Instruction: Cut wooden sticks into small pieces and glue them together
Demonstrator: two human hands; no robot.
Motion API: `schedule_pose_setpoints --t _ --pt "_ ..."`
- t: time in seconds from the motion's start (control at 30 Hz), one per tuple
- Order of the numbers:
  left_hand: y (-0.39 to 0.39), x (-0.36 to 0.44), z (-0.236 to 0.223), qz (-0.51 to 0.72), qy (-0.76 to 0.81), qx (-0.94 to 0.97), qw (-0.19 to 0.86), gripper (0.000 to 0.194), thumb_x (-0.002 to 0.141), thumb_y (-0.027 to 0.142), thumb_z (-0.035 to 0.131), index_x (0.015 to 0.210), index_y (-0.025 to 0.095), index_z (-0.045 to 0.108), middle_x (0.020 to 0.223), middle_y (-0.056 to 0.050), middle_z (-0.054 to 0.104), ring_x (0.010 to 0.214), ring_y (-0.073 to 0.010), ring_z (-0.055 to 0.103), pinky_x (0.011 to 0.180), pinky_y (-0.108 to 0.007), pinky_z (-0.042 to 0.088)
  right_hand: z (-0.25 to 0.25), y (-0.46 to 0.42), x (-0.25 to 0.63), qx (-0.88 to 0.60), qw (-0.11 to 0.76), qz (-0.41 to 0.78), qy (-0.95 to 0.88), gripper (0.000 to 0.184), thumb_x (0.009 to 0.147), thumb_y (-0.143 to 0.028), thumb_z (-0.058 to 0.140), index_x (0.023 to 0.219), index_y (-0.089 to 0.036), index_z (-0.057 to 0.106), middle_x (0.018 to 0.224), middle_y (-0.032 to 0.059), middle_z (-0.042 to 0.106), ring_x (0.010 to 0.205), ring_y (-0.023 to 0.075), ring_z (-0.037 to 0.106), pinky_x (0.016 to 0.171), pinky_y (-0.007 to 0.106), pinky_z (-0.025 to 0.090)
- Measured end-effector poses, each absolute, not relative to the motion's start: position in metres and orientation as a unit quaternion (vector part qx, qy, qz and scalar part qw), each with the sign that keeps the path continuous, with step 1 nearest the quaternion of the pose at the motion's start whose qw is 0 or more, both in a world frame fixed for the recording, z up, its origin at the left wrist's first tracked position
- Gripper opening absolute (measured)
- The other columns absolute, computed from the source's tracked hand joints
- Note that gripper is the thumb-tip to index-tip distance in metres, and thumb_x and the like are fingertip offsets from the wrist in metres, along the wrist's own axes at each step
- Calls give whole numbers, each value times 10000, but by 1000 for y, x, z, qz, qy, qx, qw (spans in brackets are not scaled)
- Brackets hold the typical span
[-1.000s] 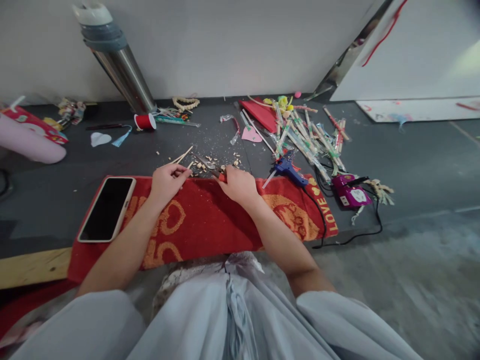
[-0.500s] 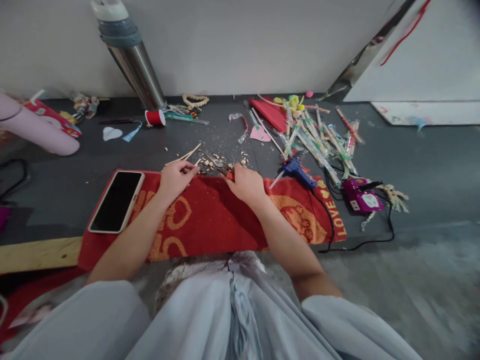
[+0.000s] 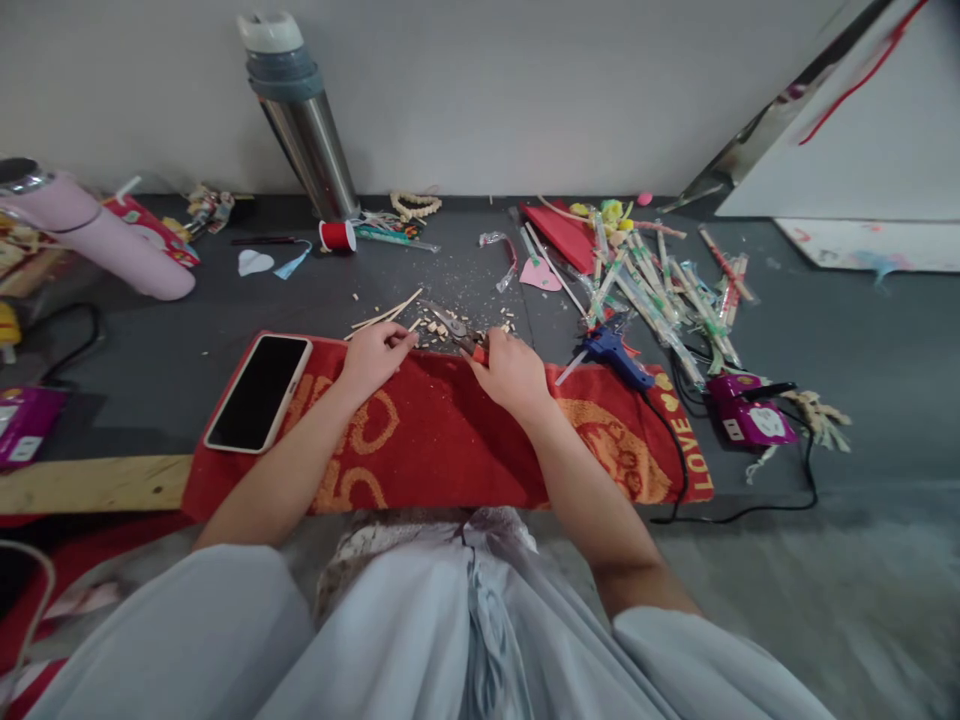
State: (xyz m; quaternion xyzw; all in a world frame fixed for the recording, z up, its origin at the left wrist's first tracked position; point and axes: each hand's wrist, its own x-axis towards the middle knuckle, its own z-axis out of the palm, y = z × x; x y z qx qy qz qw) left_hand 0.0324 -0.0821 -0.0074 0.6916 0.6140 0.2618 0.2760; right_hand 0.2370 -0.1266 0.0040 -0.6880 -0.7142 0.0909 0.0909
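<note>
My left hand (image 3: 375, 357) is closed, pinching a short thin wooden stick (image 3: 414, 325) whose tip pokes out past the fingertips. To its right, my right hand (image 3: 513, 372) is wrapped round the red handles of a pair of pliers (image 3: 454, 324). Their metal jaws point up and left, a little apart from the stick's tip. Small cut wooden pieces (image 3: 436, 330) and crumbs lie scattered around the jaws. Several longer wooden sticks (image 3: 386, 314) rest just beyond my left hand. Both forearms pass over a red towel (image 3: 450, 440) with orange lettering.
A phone (image 3: 259, 393) lies on the towel's left end; a blue glue gun (image 3: 616, 357) with a black cord lies at its right. Behind stand a steel flask (image 3: 311, 150) and a red thread spool (image 3: 337, 236). Wrapped sticks (image 3: 660, 290) are heaped right; a pink bottle (image 3: 120, 245) lies left.
The view has swung slightly left, so everything appears farther right. Both hands keep their hold on the stick and the pliers, with little other visible movement.
</note>
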Motion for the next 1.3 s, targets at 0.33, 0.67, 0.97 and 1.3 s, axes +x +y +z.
schedule_pose_setpoints --t 0.33,0.67,0.97,1.3 --pt "-82 31 -12 265 603 702 271 210 809 333 557 818 156 670 652 -24 635 591 -139 563 577 -252 387 -5 -127 239 -665 123 77 -733 411 933 -503 422 1009 -115 534 1011 168 660 963 290 622 784 348 424" --pt "-82 29 -9 269 638 684 232 348 889 398 461 863 143 695 609 -33 602 594 -155 546 591 -272 373 -12 -121 244 -672 164 65 -719 374 928 -502 446 973 -139 521 966 164 660 903 290 618 750 355 414" --pt "-78 25 -15 274 645 682 209 291 876 326 481 933 150 706 737 -58 677 698 -171 603 650 -282 412 -17 -118 248 -673 185 49 -714 398 935 -529 397 929 -147 506 914 161 654 835 276 615 711 356 403" --pt "-79 27 -20 216 617 746 124 293 872 213 456 1045 162 688 966 -94 700 891 -209 631 835 -338 471 -12 -118 248 -682 181 63 -706 370 932 -493 432 963 -134 517 949 178 658 881 285 626 737 369 433"
